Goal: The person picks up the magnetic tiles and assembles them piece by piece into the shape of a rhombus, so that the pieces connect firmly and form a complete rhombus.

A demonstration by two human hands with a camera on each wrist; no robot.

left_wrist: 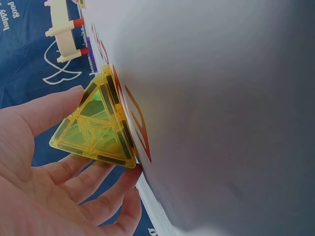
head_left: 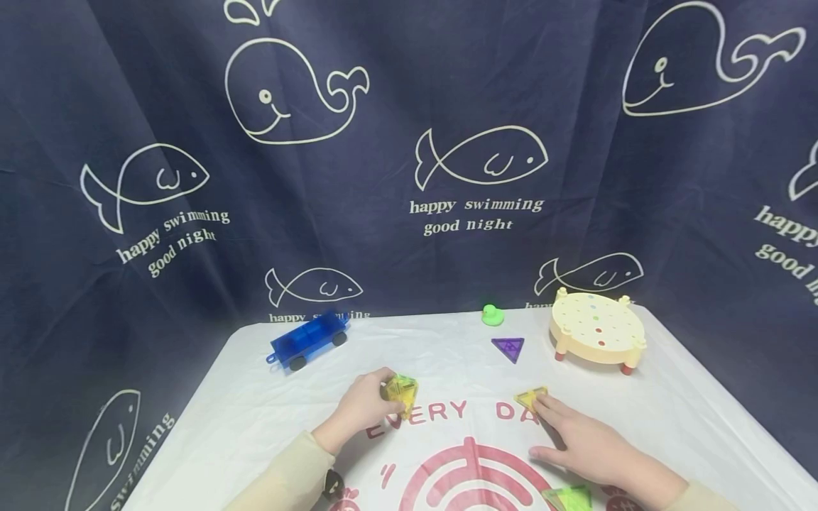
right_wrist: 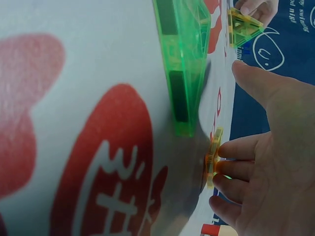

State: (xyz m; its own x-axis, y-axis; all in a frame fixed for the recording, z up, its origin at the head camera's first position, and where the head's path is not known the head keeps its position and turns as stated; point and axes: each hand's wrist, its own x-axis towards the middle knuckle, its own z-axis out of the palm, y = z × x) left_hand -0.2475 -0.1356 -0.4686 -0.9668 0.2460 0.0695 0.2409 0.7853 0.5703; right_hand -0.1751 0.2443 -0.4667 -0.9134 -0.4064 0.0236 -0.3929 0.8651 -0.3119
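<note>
My left hand [head_left: 363,403] holds a small pyramid [head_left: 402,392] of see-through yellow and green magnetic tiles between thumb and fingers. In the left wrist view, a yellow-framed triangular face of the pyramid [left_wrist: 96,129] shows, its lower edge right at the tabletop. To the right, the fingertips of my right hand [head_left: 591,446] touch a flat yellow triangle tile [head_left: 527,397] lying on the table. Those fingers are fairly straight, with the thumb spread away. Nearer the body, below the right palm, lies a green tile piece [head_left: 573,499], seen close up in the right wrist view [right_wrist: 184,73].
A purple triangle tile [head_left: 509,348] and a green toy duck [head_left: 493,315] are toward the back edge. At back right stands a cream round pegboard [head_left: 597,326] on red-tipped legs. A blue toy wagon [head_left: 309,342] sits back left. Beside the left sleeve is a dark round object [head_left: 333,485].
</note>
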